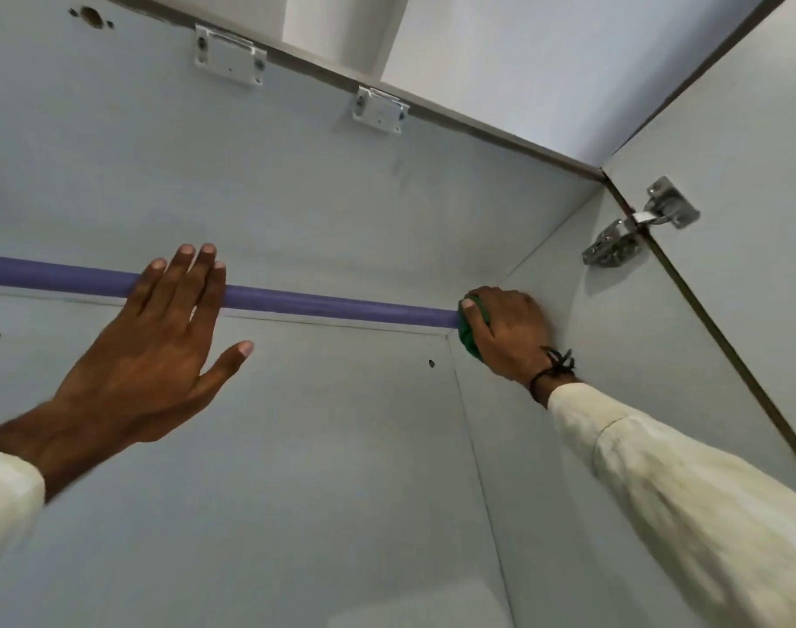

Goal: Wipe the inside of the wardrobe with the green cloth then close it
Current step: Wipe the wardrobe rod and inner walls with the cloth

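Wiping underway: right hand (507,330) bunches the green cloth (469,330) in curled fingers at the purple hanging rail's (332,305) right end; left hand (160,337), fingers spread, braces on it. Next, probably sweep the wardrobe's side panel (581,310); door (749,183) open

Green cloth (469,332) bunched at purple rail's end, pale wardrobe (341,210) interior, open

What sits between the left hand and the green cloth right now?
In the head view, only a bare stretch of the purple rail runs from the left hand to the green cloth, which the right hand grips at the rail's end.
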